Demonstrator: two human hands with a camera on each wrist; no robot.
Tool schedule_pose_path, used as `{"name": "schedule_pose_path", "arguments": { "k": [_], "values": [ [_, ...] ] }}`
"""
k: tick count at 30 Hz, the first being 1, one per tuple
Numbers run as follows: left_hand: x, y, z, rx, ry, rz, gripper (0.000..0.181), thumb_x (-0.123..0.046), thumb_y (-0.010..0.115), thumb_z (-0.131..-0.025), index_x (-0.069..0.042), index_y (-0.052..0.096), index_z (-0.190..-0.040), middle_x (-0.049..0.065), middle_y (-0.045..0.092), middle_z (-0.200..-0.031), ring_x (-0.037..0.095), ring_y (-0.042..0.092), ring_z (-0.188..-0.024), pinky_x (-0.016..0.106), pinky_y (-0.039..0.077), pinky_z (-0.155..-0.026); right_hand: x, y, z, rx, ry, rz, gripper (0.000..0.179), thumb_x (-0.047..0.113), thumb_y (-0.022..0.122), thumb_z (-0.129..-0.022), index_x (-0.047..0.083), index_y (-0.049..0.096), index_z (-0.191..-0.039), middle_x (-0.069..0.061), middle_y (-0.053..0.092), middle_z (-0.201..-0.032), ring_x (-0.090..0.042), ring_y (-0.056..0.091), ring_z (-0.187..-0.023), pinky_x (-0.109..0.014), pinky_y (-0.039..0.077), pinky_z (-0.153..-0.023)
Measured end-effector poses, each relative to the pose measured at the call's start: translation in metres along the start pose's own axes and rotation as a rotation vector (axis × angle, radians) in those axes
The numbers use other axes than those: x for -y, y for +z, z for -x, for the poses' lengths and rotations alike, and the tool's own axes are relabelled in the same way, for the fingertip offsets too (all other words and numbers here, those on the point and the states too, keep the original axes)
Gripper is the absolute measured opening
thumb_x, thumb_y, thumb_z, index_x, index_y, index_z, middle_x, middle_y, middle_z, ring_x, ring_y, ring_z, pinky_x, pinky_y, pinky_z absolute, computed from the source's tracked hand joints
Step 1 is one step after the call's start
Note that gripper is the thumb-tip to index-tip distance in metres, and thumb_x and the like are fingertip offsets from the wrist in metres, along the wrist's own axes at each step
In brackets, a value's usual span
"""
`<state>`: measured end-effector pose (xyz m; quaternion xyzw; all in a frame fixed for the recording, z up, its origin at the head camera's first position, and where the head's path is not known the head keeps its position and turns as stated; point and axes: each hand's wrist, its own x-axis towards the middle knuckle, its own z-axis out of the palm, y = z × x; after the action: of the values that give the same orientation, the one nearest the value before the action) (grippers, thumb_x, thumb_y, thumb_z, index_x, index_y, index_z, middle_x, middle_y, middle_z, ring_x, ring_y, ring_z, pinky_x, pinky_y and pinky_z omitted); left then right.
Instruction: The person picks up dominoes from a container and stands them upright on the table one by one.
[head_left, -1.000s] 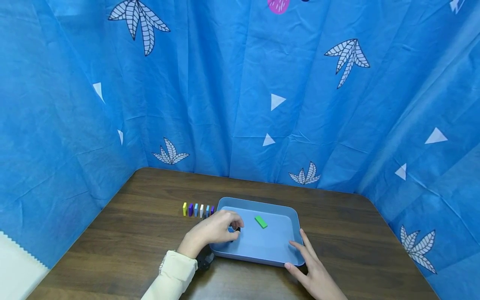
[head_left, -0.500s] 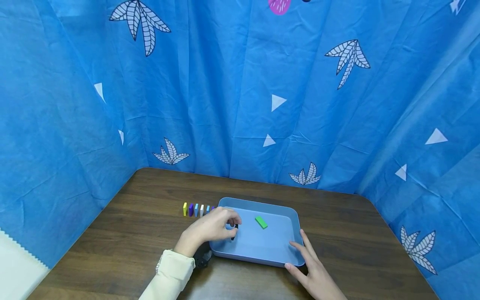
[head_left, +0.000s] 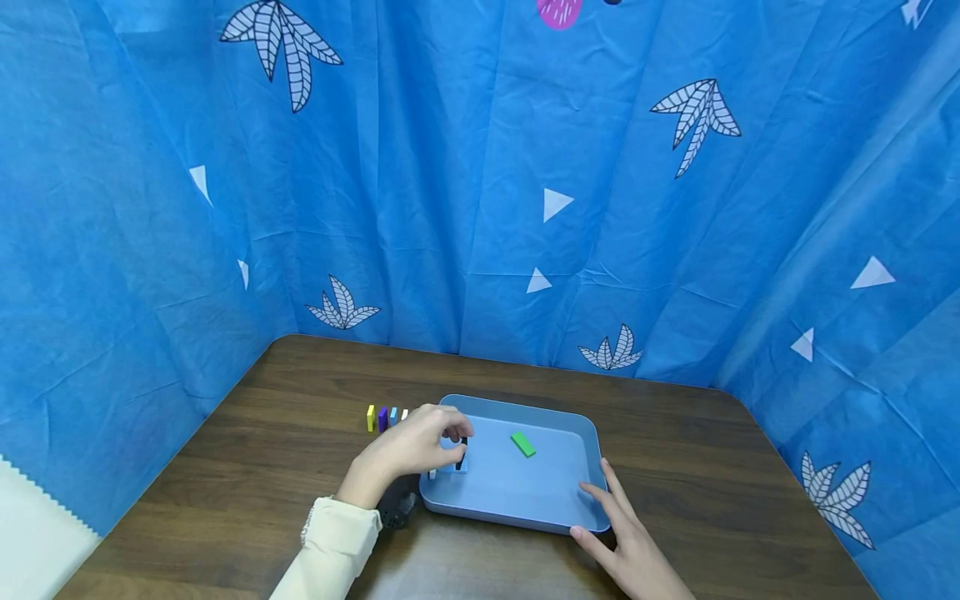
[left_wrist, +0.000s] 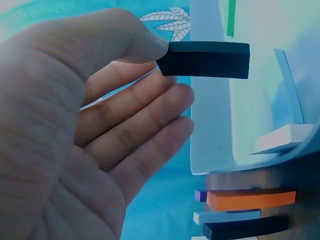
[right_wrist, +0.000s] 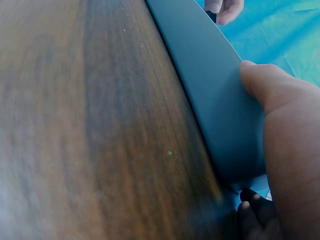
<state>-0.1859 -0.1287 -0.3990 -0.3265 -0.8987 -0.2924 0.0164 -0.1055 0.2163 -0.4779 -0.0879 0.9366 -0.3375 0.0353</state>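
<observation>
My left hand (head_left: 408,442) pinches a small black block (left_wrist: 210,62) between thumb and index finger, over the left part of a shallow blue-grey tray (head_left: 517,496). The other fingers extend below it in the left wrist view. Below the held block, inside the tray, are a light blue block (left_wrist: 289,87) and a white block (left_wrist: 282,140). A green block (head_left: 522,444) lies flat farther in. At the tray's front right corner rests my right hand (head_left: 626,542), fingers spread; its thumb (right_wrist: 262,82) touches the tray's outer wall.
Left of the tray, small blocks stand in a row: yellow (head_left: 371,418), purple (head_left: 382,419), light blue (head_left: 393,417) and white (head_left: 404,414). An orange block (left_wrist: 250,200) shows in the left wrist view. A blue curtain (head_left: 510,183) surrounds the wooden table (head_left: 300,392).
My left hand has moved left and slightly away from me with the black block. Light blue and white blocks have come into view under it. The right hand has stayed put.
</observation>
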Motion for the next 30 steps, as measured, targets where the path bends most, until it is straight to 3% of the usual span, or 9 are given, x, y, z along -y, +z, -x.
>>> {"name": "schedule_pose_path", "arguments": {
  "k": [9,17,23,30],
  "values": [
    [0.003,-0.009,0.002,-0.043,-0.006,0.027,0.021,-0.014,0.071,-0.085,-0.008,0.070,-0.106,0.000,0.069,-0.097,0.016,0.063,-0.087,0.034,0.057,-0.079,0.000,-0.001,-0.002,0.015,0.033,-0.017,0.067,0.062,0.055,-0.087,0.028,0.040,-0.143,0.003,-0.005,-0.163,-0.034,0.016,-0.147,-0.064,0.032,-0.105],
    [0.008,-0.014,0.006,-0.066,0.016,0.035,0.020,-0.012,0.070,-0.085,-0.009,0.069,-0.105,0.005,0.070,-0.098,0.017,0.065,-0.085,0.034,0.057,-0.077,0.000,-0.002,-0.002,0.028,0.043,-0.023,0.066,0.062,0.054,-0.088,0.028,0.040,-0.143,0.006,-0.007,-0.162,-0.033,0.014,-0.147,-0.065,0.031,-0.105],
    [0.011,-0.016,0.007,-0.077,0.020,0.043,0.020,-0.011,0.069,-0.085,-0.008,0.070,-0.105,0.002,0.069,-0.097,0.021,0.066,-0.086,0.037,0.057,-0.077,0.001,-0.002,-0.002,0.035,0.037,-0.010,0.067,0.062,0.054,-0.088,0.027,0.040,-0.143,0.002,-0.006,-0.163,-0.035,0.015,-0.146,-0.066,0.030,-0.105],
    [0.012,-0.019,0.009,-0.091,0.003,0.043,0.021,-0.010,0.069,-0.083,-0.009,0.070,-0.104,0.001,0.069,-0.095,0.016,0.064,-0.083,0.034,0.057,-0.074,0.001,-0.002,-0.003,0.026,0.041,-0.010,0.067,0.063,0.054,-0.087,0.027,0.041,-0.142,0.003,-0.006,-0.163,-0.034,0.017,-0.146,-0.065,0.032,-0.105]
  ]
}}
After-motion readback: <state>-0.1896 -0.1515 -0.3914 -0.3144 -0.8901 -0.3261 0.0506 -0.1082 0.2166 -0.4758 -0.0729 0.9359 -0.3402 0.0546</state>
